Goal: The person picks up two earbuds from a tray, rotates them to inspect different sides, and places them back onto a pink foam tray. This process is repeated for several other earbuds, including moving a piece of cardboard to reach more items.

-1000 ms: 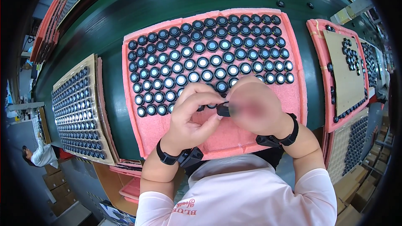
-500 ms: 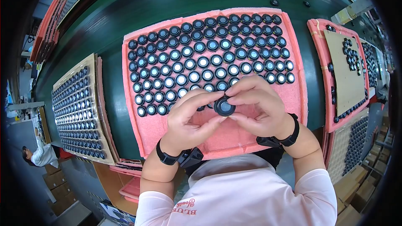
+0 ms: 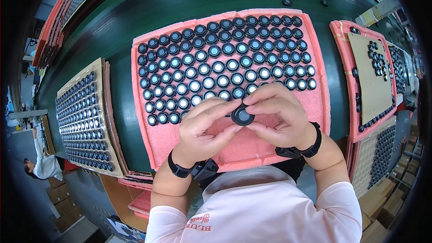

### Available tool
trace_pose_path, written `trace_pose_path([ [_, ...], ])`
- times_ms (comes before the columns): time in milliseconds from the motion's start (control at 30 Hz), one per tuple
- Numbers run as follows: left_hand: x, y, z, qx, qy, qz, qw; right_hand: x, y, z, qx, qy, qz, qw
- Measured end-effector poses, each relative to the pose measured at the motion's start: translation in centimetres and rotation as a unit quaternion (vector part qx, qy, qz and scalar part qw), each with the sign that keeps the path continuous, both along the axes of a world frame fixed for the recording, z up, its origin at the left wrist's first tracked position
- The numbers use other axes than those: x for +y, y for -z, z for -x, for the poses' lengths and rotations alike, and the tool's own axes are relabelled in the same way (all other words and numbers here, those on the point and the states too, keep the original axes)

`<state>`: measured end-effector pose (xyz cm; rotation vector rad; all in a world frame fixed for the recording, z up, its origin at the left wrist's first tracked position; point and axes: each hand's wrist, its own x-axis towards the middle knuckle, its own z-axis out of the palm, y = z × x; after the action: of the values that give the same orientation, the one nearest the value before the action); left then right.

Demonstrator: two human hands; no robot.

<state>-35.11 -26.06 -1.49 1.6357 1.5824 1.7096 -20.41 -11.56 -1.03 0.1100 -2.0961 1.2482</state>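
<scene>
Between my two hands is a small round black part [image 3: 243, 116] with a grey disc centre, its kind not plain to me. My left hand [image 3: 206, 123] pinches its left side with thumb and forefinger. From the other side my right hand [image 3: 280, 113] grips it with thumb and fingertips. Below and beyond them lies a pink foam tray [image 3: 310, 112], with rows of similar black parts [image 3: 208, 82] standing on it, pale discs upward. My hands cover part of the nearest rows. A black band with a dark module sits on each wrist.
The tray lies on a green conveyor belt [image 3: 121, 90]. At left stands a sheet of similar parts [image 3: 85, 121]; at right, a pink tray with a cardboard sheet [image 3: 366, 81]. Two loose parts [image 3: 286, 2] lie on the far belt. Stacked pink trays [image 3: 48, 31] are at far left.
The two loose parts on the far belt have shifted left. The part in my hands has moved very slightly right and down; both hands keep their grip. A distant person at left has raised an arm.
</scene>
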Motion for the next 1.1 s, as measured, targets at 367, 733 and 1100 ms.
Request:
trace_pose_path([
  [367, -0.1, -0.1, 0.0, -0.001, -0.006, 0.013, 1.000, 0.1, -0.2, 0.1, -0.003, -0.001, -0.009, 1.000],
  [733, -0.2, 0.1, -0.2, -0.074, 0.024, 0.057, 0.995, 0.3, -0.7, -0.4, -0.040, 0.020, -0.066, 0.997],
  [1100, 0.1, 0.5, -0.2, -0.158, 0.004, 0.066, 0.985, 5.1, -2.1, -5.5, -0.201, 0.139, -0.270, 0.931],
])
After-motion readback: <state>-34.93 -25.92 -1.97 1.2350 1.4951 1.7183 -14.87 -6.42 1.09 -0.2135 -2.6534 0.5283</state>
